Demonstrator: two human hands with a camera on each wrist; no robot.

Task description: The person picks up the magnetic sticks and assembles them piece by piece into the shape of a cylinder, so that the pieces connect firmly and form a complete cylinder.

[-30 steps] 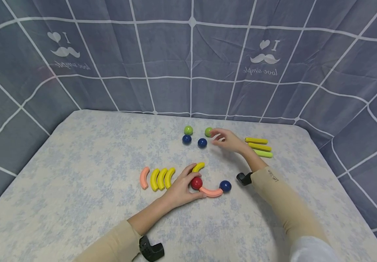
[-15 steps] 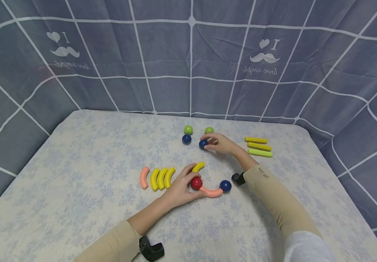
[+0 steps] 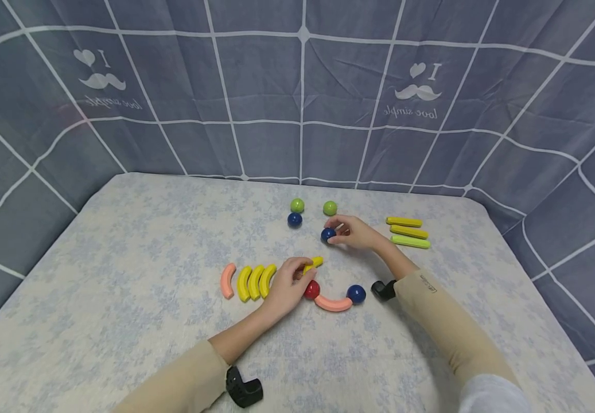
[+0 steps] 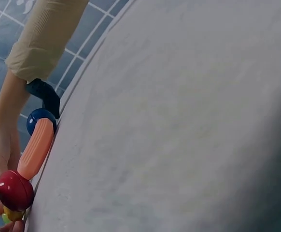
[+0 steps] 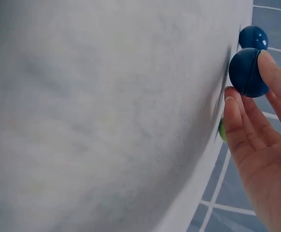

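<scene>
My left hand [image 3: 287, 287] pinches a curved yellow piece [image 3: 318, 261], whose near end the fingers hide. Beside the thumb sits a red ball [image 3: 312, 289], joined to a curved pink piece [image 3: 333, 304] with a blue ball [image 3: 356, 294] at its other end. In the left wrist view this row of red ball [image 4: 15, 190], pink piece [image 4: 36, 149] and blue ball [image 4: 38, 116] lies along the table. Farther back, my right hand [image 3: 357, 233] holds another blue ball [image 5: 244, 72] between thumb and fingers, low over the table.
Two green balls [image 3: 297, 205] and a third blue ball [image 3: 294, 220] lie at the back. Three straight yellow and lime sticks [image 3: 409, 232] lie right of my right hand. Left of my left hand are a curved pink piece [image 3: 228, 280] and three curved yellow pieces [image 3: 256, 282].
My right hand has reached the blue ball, gripped it and drawn it slightly nearer and right. My left hand has moved its thumb from the pink piece up to the yellow piece.
</scene>
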